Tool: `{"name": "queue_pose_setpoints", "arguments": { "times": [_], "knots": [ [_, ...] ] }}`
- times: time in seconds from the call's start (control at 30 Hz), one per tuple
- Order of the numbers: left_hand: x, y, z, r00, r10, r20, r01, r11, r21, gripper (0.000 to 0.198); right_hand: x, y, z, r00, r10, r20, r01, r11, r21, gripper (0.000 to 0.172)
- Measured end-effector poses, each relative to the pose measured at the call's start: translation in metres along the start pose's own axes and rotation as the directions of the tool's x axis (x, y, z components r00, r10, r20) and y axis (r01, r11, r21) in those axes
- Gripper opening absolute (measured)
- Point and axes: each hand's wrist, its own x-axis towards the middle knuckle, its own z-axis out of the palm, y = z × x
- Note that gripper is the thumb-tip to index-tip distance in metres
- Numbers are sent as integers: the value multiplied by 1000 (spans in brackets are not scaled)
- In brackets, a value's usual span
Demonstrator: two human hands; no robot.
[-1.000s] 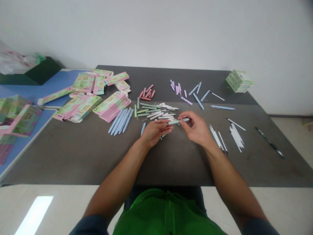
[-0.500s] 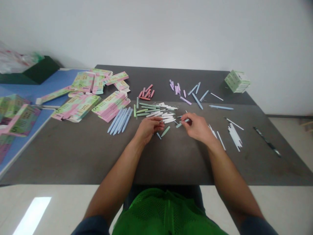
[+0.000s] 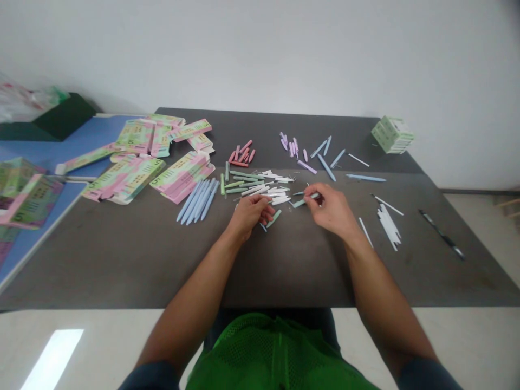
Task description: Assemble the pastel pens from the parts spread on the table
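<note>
My left hand (image 3: 248, 213) rests on the dark table (image 3: 122, 260) with its fingers curled, over a green pen piece (image 3: 275, 218) whose end sticks out past the fingertips. My right hand (image 3: 331, 208) pinches a green pen barrel (image 3: 300, 202) just above the table. Between and behind the hands lies a heap of green and white pen parts (image 3: 260, 184).
Blue pens (image 3: 199, 199) lie in a row at left, beside flat pink-green cartons (image 3: 182, 174). Red parts (image 3: 242, 155), purple parts (image 3: 293, 147) and blue barrels (image 3: 327, 160) lie farther back. White refills (image 3: 388, 223), a black pen (image 3: 442, 235) and a folded box (image 3: 393, 134) are at right.
The green pen held between both hands a second ago has come apart; one green piece lies at my left hand, and my right hand keeps the other piece.
</note>
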Motion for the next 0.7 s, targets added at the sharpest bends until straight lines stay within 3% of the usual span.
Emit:
{"name": "queue_pose_setpoints", "arguments": {
  "times": [0.2,0.27,0.37,0.47,0.53,0.7],
  "knots": [
    [-2,2,4,997,76,-11,-76,997,21,19,5,10,-21,969,156,-189,-137,984,112,20],
    [-1,2,4,996,94,-14,-93,995,18,22,7,18,-24,963,182,-197,-167,982,92,21],
    [0,0,3,995,102,-7,-102,995,12,25,7,24,-21,979,196,-47,-191,977,90,21],
    [-1,-4,5,991,127,30,-128,992,12,24,5,18,-9,972,166,166,-205,945,254,23],
    [-3,-6,7,984,160,73,-164,986,41,25,3,7,2,963,121,240,-207,903,376,25],
    [-7,-11,14,957,188,221,-206,977,62,34,-8,-20,25,990,46,134,-98,906,412,24]
  ]
}}
